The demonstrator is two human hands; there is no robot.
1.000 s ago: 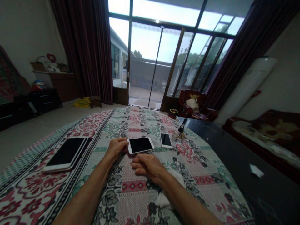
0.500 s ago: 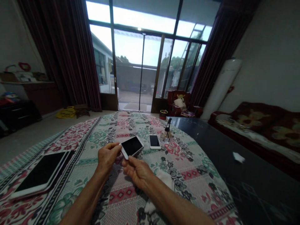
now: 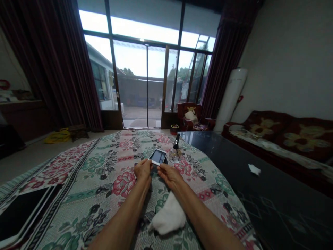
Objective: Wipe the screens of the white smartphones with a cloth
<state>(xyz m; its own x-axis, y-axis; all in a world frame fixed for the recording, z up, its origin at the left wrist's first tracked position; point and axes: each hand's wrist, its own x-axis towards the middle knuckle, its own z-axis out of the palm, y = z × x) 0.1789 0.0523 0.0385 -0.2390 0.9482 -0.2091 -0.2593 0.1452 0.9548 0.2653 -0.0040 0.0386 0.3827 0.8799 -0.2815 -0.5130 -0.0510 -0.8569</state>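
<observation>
A white phone (image 3: 158, 156) with a dark, reflective screen is held by its near end over the table. My left hand (image 3: 143, 169) pinches its near left corner, and my right hand (image 3: 169, 175) pinches the near right corner. Beneath its right edge shows a dark sliver, probably the second, smaller phone, mostly hidden. Just right of the phone stands a clear glass bottle (image 3: 175, 156) with a black top. A crumpled white cloth (image 3: 168, 217) lies between my forearms.
Two tablets, one stacked over the other (image 3: 24, 211), lie at the table's left. A flowered tablecloth (image 3: 125, 208) covers the table. To the right is a dark glossy tabletop (image 3: 221, 163) bearing a crumpled white paper (image 3: 254, 169). A wooden sofa (image 3: 286, 135) stands beyond.
Both hands have carried the white phone rightward, over the smaller phone that lay uncovered beside it. My view has turned slightly right, and more of the white cloth shows.
</observation>
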